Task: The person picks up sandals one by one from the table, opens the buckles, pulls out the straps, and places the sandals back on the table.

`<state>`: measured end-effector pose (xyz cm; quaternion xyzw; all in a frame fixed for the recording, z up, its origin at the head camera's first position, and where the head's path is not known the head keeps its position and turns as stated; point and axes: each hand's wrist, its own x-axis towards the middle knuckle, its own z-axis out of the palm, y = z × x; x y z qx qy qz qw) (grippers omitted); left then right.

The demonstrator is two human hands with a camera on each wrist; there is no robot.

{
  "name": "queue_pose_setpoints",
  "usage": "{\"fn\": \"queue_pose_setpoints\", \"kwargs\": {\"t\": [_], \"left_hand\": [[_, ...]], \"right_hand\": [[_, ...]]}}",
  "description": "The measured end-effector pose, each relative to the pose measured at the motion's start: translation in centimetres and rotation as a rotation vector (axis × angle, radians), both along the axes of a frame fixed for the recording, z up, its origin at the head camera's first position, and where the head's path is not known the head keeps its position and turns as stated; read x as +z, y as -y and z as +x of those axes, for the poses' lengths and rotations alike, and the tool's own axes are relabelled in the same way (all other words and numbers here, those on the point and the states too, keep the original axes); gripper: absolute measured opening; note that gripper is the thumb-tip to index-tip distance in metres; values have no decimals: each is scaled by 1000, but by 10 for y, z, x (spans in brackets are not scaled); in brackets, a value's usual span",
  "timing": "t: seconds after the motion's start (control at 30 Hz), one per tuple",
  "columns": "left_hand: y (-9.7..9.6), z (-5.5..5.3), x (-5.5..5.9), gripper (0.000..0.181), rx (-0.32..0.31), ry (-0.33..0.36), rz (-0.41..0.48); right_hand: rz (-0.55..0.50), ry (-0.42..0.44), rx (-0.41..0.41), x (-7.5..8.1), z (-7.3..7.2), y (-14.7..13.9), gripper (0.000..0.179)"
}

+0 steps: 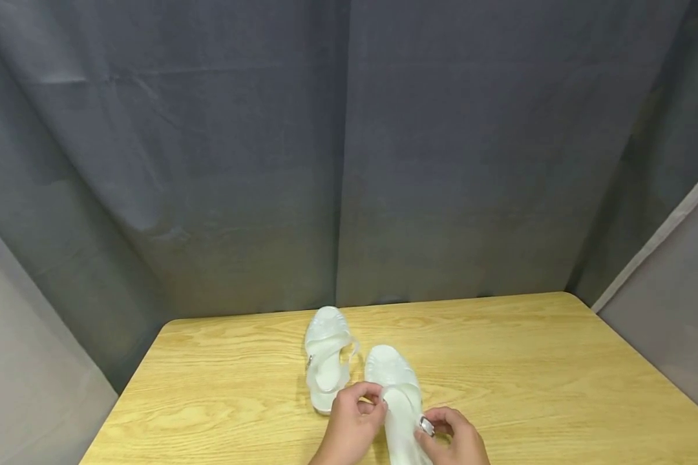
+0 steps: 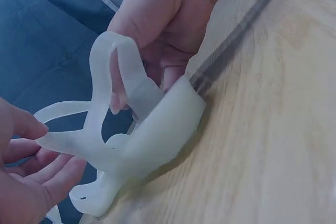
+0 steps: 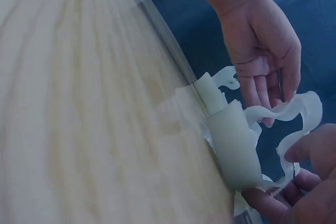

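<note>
Two pale translucent jelly sandals are on the table. The nearer sandal [image 1: 399, 413] points its toe away from me, its heel cut off by the bottom of the head view. My left hand [image 1: 353, 416] is at its left side, and thumb and fingertip pinch the loose strap [image 2: 68, 139]. At the sandal's right side, my right hand [image 1: 455, 438] grips the strap by its silver buckle [image 1: 426, 425] between thumb and fingers. In the right wrist view the strap [image 3: 310, 106] arches up between both hands. The other sandal [image 1: 327, 358] stands to the left, slightly farther back.
The wood-grain table [image 1: 221, 387] extends to both sides and behind the sandals. A dark grey curtain [image 1: 256, 161] hangs along its back edge, with lighter panels [image 1: 675, 310] at the sides.
</note>
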<state>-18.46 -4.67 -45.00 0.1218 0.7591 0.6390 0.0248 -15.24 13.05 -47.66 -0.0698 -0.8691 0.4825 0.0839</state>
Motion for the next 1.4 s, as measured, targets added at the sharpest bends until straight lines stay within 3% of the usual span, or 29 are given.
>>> {"fn": "queue_pose_setpoints", "kwargs": {"t": [0.1, 0.17, 0.3, 0.43, 0.67, 0.83, 1.07, 1.2, 1.4], "left_hand": [[-2, 2, -1, 20, 48, -22, -35], [-4, 5, 0, 27, 84, -62, -76], [-11, 10, 5, 34, 117, -228, -156], [-17, 12, 9, 26, 68, -384, -215], [-25, 11, 2, 25, -26, -341, -311], [-27, 12, -6, 23, -56, -395, -389], [-25, 10, -14, 26, -139, -348, -404], [-23, 8, -19, 23, -141, -407, -393], [-20, 6, -28, 19, -139, -526, -342]], "right_hand": [[-17, 23, 41, 1, -1, -1, 27], [-22, 39, 126, 3, -2, -6, 30], [-79, 79, 346, 5, -8, -23, 38], [-173, 139, 480, 4, -13, -36, 38], [-233, 187, 545, 2, -16, -44, 30], [-275, 218, 594, 1, -15, -47, 28], [-309, 218, 640, -5, -15, -49, 29], [-378, 240, 646, -10, -17, -49, 27], [-556, 274, 725, -19, -17, -55, 18]]}}
